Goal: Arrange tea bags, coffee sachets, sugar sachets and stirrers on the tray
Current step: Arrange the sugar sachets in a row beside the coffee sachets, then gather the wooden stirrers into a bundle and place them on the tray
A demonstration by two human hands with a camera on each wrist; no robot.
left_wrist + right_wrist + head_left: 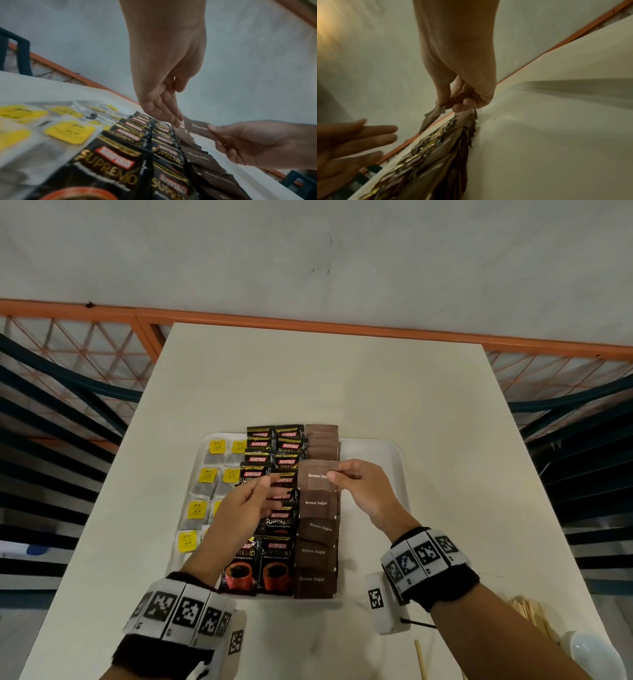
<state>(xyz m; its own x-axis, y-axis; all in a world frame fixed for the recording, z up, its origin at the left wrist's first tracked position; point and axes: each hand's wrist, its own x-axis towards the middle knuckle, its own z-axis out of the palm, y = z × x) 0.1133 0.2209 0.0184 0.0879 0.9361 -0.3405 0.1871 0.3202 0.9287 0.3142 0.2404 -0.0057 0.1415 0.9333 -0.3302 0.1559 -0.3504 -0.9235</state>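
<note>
A white tray (383, 451) on the table holds yellow-tagged tea bags (208, 475) at the left, two columns of black Kopiko coffee sachets (278, 556) in the middle and a column of brown sugar sachets (317, 551) beside them. My right hand (359, 487) pinches a brown sugar sachet (313, 475) by its right edge, just above that column; it shows again as the held sachet (195, 126) (433, 117). My left hand (246, 505) hovers over the coffee sachets with fingers straight, holding nothing. Wooden stirrers (534, 616) lie on the table at the near right.
The tray's right part (373, 539) is bare white. One single stirrer (420, 660) lies by the table's near edge, beside a white rounded object (592, 652). An orange railing (342, 325) and dark chairs surround the table.
</note>
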